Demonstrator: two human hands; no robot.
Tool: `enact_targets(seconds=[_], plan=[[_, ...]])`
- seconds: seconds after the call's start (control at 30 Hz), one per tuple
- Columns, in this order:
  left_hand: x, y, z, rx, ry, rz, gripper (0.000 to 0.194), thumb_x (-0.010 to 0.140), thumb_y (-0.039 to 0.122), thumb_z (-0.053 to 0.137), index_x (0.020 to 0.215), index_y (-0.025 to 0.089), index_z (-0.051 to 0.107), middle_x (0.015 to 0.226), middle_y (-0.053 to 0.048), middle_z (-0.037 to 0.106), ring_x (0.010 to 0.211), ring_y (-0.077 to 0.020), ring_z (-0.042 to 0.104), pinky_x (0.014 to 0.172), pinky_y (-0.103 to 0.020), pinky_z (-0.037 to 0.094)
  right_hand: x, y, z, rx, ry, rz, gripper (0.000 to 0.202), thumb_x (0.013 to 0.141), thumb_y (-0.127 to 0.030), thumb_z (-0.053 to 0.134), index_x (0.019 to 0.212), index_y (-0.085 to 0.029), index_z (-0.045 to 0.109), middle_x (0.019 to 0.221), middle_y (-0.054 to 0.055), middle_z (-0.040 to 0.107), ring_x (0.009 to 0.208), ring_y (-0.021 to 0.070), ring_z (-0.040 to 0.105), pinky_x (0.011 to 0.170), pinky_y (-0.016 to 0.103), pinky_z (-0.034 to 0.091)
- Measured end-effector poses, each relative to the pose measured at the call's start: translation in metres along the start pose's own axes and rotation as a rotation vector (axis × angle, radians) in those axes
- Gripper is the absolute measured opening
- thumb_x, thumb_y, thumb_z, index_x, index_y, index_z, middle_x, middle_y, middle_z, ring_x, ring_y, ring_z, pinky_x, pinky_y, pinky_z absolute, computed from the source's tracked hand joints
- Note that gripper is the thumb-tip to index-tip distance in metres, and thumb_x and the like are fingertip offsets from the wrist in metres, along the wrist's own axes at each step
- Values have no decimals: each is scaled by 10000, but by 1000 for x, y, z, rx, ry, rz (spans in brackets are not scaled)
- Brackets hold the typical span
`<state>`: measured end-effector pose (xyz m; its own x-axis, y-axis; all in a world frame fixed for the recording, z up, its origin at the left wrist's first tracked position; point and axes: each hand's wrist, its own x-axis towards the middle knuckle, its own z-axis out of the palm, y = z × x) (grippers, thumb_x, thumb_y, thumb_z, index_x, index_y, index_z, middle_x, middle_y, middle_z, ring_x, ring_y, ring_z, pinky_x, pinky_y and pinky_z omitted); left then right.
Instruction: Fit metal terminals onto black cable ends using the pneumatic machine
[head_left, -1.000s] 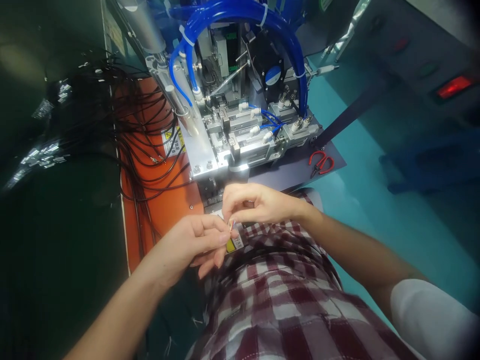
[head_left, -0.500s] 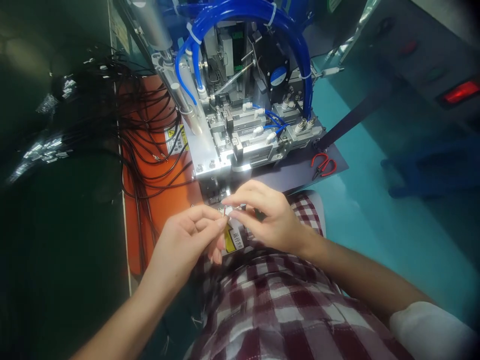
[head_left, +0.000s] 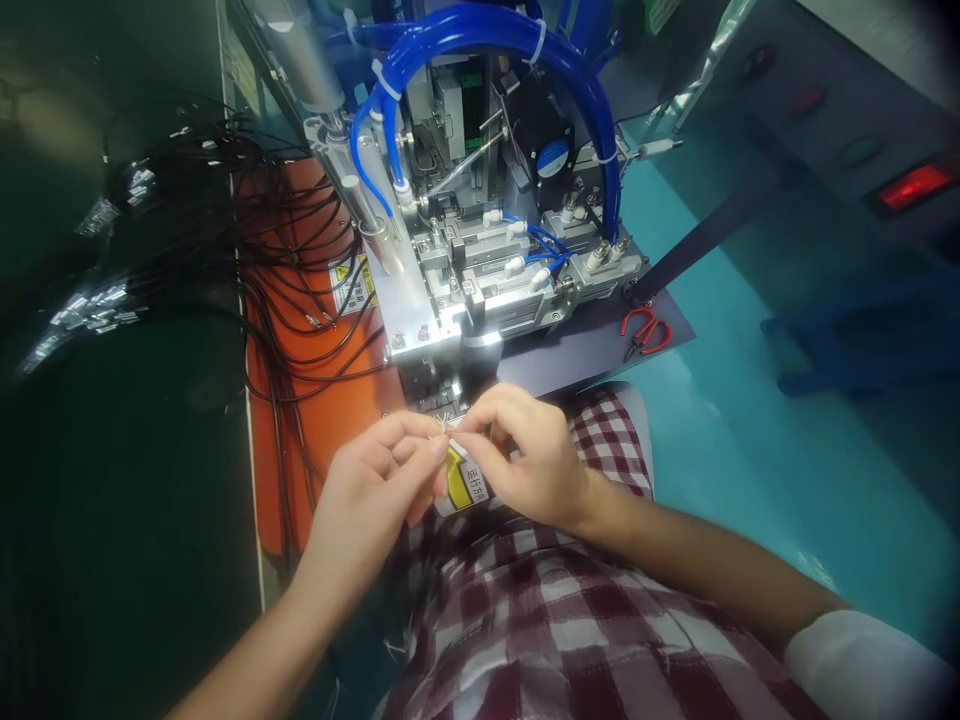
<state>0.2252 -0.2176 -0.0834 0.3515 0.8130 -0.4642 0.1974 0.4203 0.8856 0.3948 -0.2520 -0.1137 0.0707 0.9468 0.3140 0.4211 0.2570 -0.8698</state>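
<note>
A: In the head view, where were the thin wires (head_left: 444,422)?
B: Just off centre toward seven o'clock, between the fingertips of both hands, their pale ends splayed upward.
A: And the left hand (head_left: 381,468)?
B: Toward eight o'clock, its thumb and index finger pinched on the wires.
A: The right hand (head_left: 538,455)?
B: Toward five o'clock, thumb and index finger closed on the same wires, just beside the left fingertips.
A: What showed below?
B: At six o'clock, a label (head_left: 466,480) with yellow marking and Chinese characters, partly covered by the hands, then checkered clothing (head_left: 525,590).
A: Farther out?
B: A pneumatic fixture (head_left: 517,303) stood at twelve, arched over by blue air hoses (head_left: 480,25). Red-handled pliers (head_left: 643,334) lay at three on a purplish-grey base plate (head_left: 555,360). Toward nine, black cables (head_left: 279,345) crossed an orange panel (head_left: 334,405), close to a warning sticker (head_left: 354,284).
</note>
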Motion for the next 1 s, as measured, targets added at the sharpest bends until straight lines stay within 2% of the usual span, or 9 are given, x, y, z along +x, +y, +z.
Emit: enact_targets(seconds=[0.1,0.13,0.2,0.4,0.5,0.67,0.9,1.0], plan=[[-1,-4,1,-6,36,63,208,859,387,702,925,196,655,591,39,605,431,-63,425,424,-186,309,-1,-8,6,310,-79,422,134,878,-287,632,791,-190,601,694,-17,597,485,79,428,467,232,366],[-1,-4,1,-8,43,77,214,850,391,713,931,201,655,603,39,608,436,-69,440,428,-193,325,-1,-10,6,389,-115,518,145,874,-305,637,798,-189,596,659,-32,571,462,72,399,437,222,327],[-2,-4,1,-13,56,83,213,838,393,729,915,209,657,587,47,590,452,-81,468,445,-202,346,-1,-13,5,464,-154,602,156,868,-318,643,803,-186,591,612,-52,535,441,63,368,415,214,284],[-4,0,5,-97,66,45,168,860,356,701,807,199,676,478,54,535,462,-92,478,491,-216,350,2,-21,2,373,-107,515,114,851,-236,622,763,-184,570,634,-48,530,497,75,439,482,226,362],[-5,0,8,-160,104,72,191,875,331,680,750,190,650,506,61,507,460,-71,428,506,-220,329,3,-23,3,284,-90,417,106,845,-187,609,749,-184,563,673,-39,543,548,85,468,535,237,397],[-5,-4,10,-211,138,118,165,884,288,670,758,187,635,580,55,549,459,-54,420,504,-222,300,2,-23,5,153,-71,258,119,874,-185,590,759,-195,559,735,-14,574,654,117,530,595,251,426],[-6,-9,12,-186,160,186,153,900,263,648,762,200,631,536,77,499,450,-62,446,502,-221,336,2,-24,5,112,-119,344,133,884,-174,578,756,-197,548,735,-13,594,675,124,552,600,250,419],[-5,-9,11,-175,149,142,139,892,292,664,786,205,647,509,74,512,460,-75,475,515,-220,382,2,-25,5,117,-122,368,127,885,-172,580,763,-195,552,726,-17,589,660,119,543,591,247,410]])
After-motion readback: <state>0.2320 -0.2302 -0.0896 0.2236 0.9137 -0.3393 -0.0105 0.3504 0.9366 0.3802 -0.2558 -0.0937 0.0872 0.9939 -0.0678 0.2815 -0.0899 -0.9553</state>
